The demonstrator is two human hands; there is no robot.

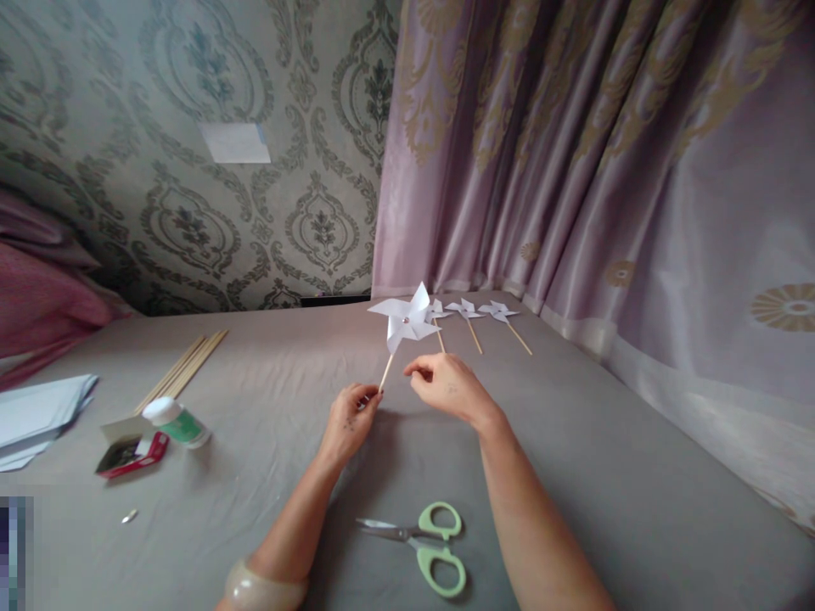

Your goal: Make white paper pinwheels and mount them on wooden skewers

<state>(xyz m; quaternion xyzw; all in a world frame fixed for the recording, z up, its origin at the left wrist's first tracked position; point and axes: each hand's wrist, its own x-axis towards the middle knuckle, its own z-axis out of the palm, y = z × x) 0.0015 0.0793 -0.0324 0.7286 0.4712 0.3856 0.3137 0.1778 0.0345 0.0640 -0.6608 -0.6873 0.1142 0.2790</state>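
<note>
My left hand point(353, 417) is closed on the lower part of a thin wooden stick point(386, 372) that carries a white paper pinwheel point(398, 326). The pinwheel stands raised and tilts a little to the right, with a small metallic pin at its centre. To the right of the stick is my right hand point(449, 386), apart from the pinwheel, its fingers loosely bent with nothing seen between them. Nearer to me, between my forearms, lie scissors point(439, 543) with light green handles, blades pointing left.
Several finished pinwheels point(468, 311) lie at the back right. On the left are wooden sticks point(184, 369), a white-and-green glue bottle point(182, 424), an open red box point(133, 456) of small dark items, a small shiny piece point(130, 515) and stacked paper point(44, 412). Curtains point(611, 170) border the right side.
</note>
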